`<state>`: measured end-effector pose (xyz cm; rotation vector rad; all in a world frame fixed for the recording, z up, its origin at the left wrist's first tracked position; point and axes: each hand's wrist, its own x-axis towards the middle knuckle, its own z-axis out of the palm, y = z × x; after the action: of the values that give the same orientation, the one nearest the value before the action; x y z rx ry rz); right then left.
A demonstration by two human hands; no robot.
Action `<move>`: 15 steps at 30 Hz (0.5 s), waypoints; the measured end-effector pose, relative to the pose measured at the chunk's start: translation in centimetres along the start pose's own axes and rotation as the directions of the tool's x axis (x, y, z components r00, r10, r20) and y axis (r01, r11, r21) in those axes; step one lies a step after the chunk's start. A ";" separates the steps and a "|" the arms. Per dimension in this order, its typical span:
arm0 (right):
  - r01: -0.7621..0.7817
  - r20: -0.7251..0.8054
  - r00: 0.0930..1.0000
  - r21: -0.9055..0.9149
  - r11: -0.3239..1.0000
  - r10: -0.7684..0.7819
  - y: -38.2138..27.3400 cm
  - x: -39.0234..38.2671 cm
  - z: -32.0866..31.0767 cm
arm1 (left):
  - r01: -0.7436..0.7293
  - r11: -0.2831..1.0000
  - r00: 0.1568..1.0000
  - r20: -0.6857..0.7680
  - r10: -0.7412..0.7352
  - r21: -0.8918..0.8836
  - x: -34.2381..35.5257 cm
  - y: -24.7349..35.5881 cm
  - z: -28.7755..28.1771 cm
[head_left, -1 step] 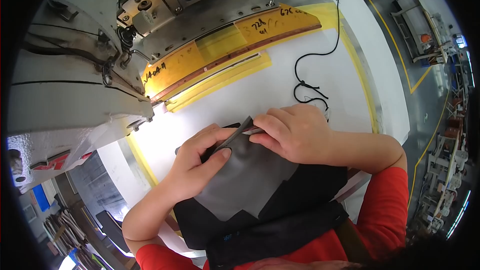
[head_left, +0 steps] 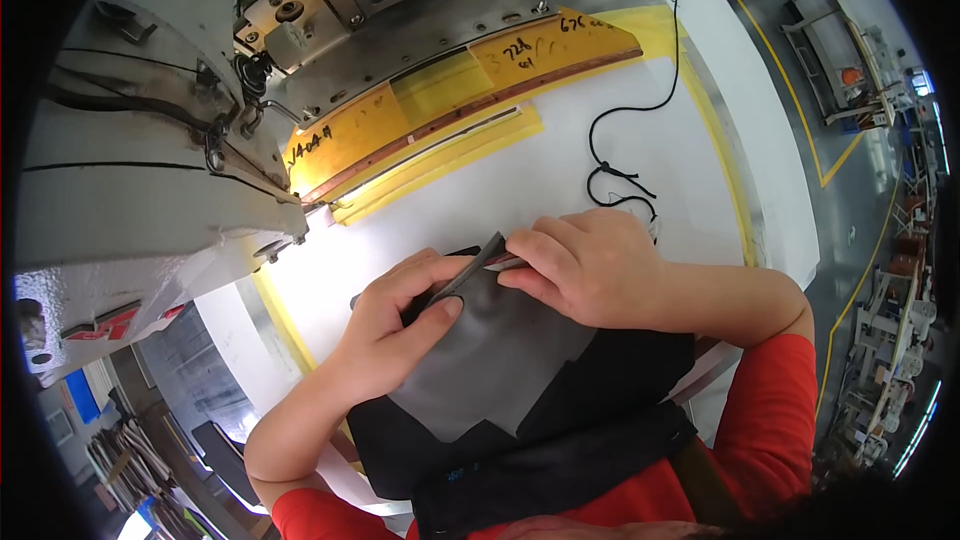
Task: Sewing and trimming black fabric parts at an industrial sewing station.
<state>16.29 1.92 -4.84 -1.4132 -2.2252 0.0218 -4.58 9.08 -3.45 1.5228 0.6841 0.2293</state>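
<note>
Hands unmoved since the earlier frame — left hand [head_left: 395, 325] pinching a raised fold of the smooth grey-and-black panel [head_left: 490, 350], right hand [head_left: 590, 268] closed round a slim, half-hidden item [head_left: 508, 262] — panel at the white counter's near side [head_left: 530, 180].

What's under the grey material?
Black material shows past the lower edges of the grey material. Whatever lies beneath its middle is covered; can't tell.

Just ahead of the right grip [head_left: 605, 268], a knotted black cord [head_left: 604, 168] lies on the white tabletop [head_left: 480, 185]. Farther ahead sits a long amber panel [head_left: 355, 135] with black handwriting. Left of the left grip [head_left: 405, 315] stands a pale machine body [head_left: 130, 125]; well to the right of both, yellow lines mark the grey floor [head_left: 845, 230].
</note>
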 end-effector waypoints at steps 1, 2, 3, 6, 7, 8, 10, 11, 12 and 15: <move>-0.001 0.000 1.000 -0.002 1.000 0.001 0.0 0.0 0.0 | -0.001 1.000 1.000 0.002 0.001 0.000 0.0 0.1 0.0; 0.001 -0.001 1.000 0.001 1.000 -0.001 0.0 0.0 0.0 | 0.008 1.000 1.000 0.009 -0.008 -0.005 0.0 0.2 -0.1; 0.006 -0.002 1.000 0.005 1.000 -0.006 0.0 0.0 0.1 | 0.018 1.000 1.000 0.013 -0.018 -0.009 0.0 0.2 -0.1; 0.010 0.001 1.000 0.043 0.999 -0.010 -0.1 -0.2 0.3 | -0.058 0.997 0.998 0.007 0.058 -0.055 0.1 0.0 -0.3; 0.012 0.001 1.000 0.044 0.999 -0.012 -0.2 -0.2 0.4 | -0.058 0.997 0.998 0.004 0.058 -0.055 0.0 0.0 -0.1; 0.017 -0.004 1.000 0.047 0.999 -0.017 -0.2 -0.2 0.5 | -0.059 0.998 0.998 -0.038 0.059 -0.001 0.0 0.0 0.1; 0.021 -0.007 1.000 0.049 0.999 -0.020 -0.3 -0.1 0.5 | -0.059 0.997 0.995 -0.080 0.063 0.050 0.0 0.1 0.4; 0.020 0.007 1.000 0.047 0.999 -0.020 -0.3 -0.1 0.3 | -0.064 0.995 0.993 -0.093 0.071 0.079 0.0 0.1 0.5; 0.019 0.021 1.000 0.045 0.999 -0.020 -0.4 -0.1 0.2 | -0.069 0.992 0.991 -0.106 0.080 0.108 -0.1 0.2 0.5; 0.024 0.017 1.000 0.020 1.000 -0.024 -0.4 0.0 0.1 | -0.069 0.988 0.990 -0.109 0.084 0.139 -0.1 0.2 0.5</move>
<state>15.89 1.75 -4.81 -1.3803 -2.2492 0.0480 -4.32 8.63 -3.29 1.6772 0.7444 0.3362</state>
